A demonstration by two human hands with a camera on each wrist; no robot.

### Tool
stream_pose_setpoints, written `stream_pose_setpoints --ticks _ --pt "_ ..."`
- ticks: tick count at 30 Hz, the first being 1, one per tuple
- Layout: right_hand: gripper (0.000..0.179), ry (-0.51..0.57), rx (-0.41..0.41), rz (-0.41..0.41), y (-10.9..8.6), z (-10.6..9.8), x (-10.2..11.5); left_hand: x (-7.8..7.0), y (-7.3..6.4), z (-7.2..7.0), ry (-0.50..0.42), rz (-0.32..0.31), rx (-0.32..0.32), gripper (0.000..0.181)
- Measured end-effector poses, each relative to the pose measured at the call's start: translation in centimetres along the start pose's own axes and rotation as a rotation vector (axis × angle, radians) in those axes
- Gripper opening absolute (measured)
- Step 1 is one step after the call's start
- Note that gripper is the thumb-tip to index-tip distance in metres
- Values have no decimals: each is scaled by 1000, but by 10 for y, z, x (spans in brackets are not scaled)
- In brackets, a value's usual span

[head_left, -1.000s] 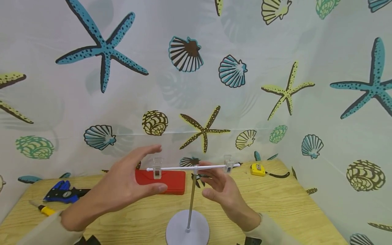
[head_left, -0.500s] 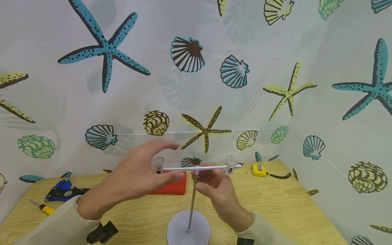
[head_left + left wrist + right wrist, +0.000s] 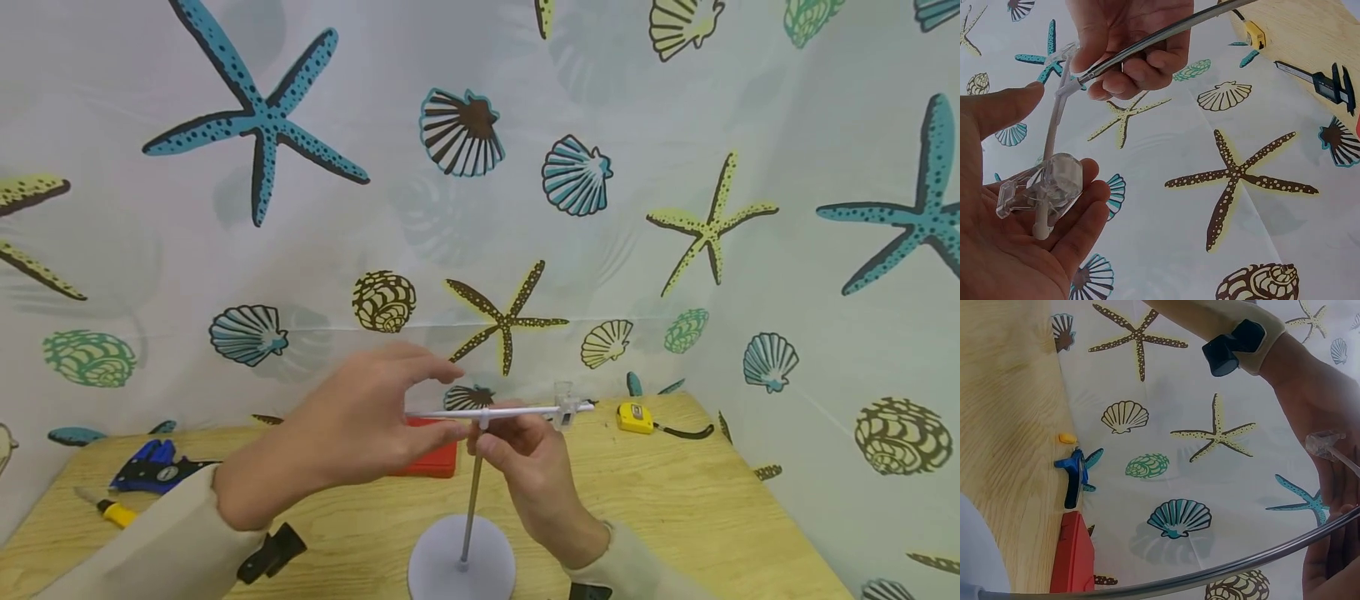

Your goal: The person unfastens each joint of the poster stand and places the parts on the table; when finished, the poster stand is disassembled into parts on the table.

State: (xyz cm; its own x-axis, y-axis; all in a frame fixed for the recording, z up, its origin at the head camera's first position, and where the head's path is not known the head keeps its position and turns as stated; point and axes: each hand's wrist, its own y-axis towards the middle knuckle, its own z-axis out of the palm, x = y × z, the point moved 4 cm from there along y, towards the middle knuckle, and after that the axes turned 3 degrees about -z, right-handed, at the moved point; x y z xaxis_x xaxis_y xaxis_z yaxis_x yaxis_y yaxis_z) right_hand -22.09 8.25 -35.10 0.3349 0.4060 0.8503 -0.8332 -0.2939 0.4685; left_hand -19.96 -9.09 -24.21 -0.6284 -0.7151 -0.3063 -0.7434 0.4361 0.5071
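As my left hand [image 3: 356,421] shifts, loosely cupped, round the left end of the crossbar [image 3: 525,411], my right hand [image 3: 540,479] pinches the post [image 3: 472,504], seemingly steadying it.

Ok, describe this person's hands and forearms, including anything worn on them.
The left hand and right hand are bare, without gloves. Plain cream-coloured long fabric sleeves cover the forearms, and a blocky black device sits near each wrist.
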Motion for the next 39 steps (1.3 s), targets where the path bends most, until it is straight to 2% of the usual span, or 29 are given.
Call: stream_pose_setpoints --ticks 9,19,23,29,39 --pt "18 25 -39 -30 1 2 -2 -10 8 -1 -4 42 1 36" --pt "19 -8 -118 -4 1 3 -2 -24 14 1 10 82 72 18" --pt "18 -13 -119 -14 1 4 -2 -28 14 3 47 120 66 12" --pt "17 -19 -112 -29 2 4 -2 -29 14 6 89 111 90 2" --pt "15 -10 -63 -88 2 7 -1 -34 14 8 122 91 114 5"
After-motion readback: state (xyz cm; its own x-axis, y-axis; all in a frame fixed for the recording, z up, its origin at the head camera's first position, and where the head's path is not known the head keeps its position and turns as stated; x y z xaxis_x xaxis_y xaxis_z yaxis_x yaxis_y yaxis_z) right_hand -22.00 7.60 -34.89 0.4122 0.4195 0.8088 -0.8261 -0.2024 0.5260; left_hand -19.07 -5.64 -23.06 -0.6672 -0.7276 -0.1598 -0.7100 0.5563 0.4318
